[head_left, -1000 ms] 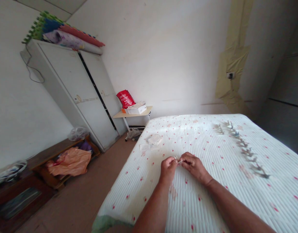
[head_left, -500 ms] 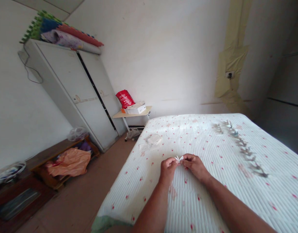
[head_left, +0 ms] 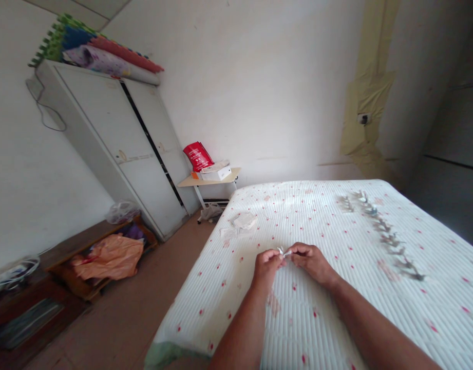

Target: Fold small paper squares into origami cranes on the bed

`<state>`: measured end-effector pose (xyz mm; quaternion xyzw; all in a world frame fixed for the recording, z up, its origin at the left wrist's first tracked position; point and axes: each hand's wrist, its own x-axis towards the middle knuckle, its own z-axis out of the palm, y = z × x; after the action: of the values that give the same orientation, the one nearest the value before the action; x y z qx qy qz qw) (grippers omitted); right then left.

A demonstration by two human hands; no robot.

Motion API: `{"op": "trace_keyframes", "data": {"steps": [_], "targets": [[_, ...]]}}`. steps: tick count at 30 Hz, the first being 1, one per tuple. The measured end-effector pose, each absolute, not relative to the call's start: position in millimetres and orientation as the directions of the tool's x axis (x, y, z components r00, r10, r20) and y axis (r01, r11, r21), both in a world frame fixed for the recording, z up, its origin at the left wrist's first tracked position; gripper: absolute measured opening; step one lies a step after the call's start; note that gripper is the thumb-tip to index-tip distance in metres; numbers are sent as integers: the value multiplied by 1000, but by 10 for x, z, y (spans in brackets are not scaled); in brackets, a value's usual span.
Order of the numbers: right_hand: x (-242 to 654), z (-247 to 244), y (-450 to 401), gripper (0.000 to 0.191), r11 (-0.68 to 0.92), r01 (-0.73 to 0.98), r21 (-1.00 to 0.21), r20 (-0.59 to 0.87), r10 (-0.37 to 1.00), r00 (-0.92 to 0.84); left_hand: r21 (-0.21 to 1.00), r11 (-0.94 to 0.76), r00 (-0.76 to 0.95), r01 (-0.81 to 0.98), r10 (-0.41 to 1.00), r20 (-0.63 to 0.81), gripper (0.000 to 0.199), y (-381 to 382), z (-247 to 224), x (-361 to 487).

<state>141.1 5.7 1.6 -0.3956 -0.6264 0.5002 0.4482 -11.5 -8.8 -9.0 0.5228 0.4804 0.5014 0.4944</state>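
Note:
Between my two hands, above the bed's middle, is a small folded white paper (head_left: 284,253) with pointed tips sticking up. My left hand (head_left: 267,262) pinches its left side with thumb and fingertips. On the other side, my right hand (head_left: 309,262) grips the paper between thumb and forefinger. Part of the paper is hidden by the fingers. Further off to the right, several small folded paper figures (head_left: 393,241) lie in a slanting row, slightly blurred. Left of and beyond my hands is a pile of pale paper sheets (head_left: 244,221).
A white quilted bedspread (head_left: 305,226) with red spots lies under everything. Beyond its far left corner stands a small table (head_left: 188,182) with a red bag (head_left: 198,156) and a white box (head_left: 216,173). A grey cabinet (head_left: 116,133) leans into view at left.
The folded paper's right part has tipped lower and flatter in my right fingers. Both hands stay in nearly the same place.

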Motion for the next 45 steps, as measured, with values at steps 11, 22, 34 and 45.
{"op": "trace_keyframes", "data": {"steps": [11,22,34,45], "targets": [[1396,8,63,26,-5,-67,-998,16,950,-313,997,-31,71,66,997,27,28,-48,-103,-101],[1389,-23,86,24,-43,-89,-995,-12,945,-328,996,-79,92,51,993,74,21,-80,-77,-101],[1347,-37,60,16,-6,-94,-996,21,957,-288,997,-76,12,28,997,75,19,-76,-83,-67],[1394,2,66,23,-36,-51,-998,-18,948,-318,1000,-26,-47,-4,999,26,23,-64,-65,-56]]}}
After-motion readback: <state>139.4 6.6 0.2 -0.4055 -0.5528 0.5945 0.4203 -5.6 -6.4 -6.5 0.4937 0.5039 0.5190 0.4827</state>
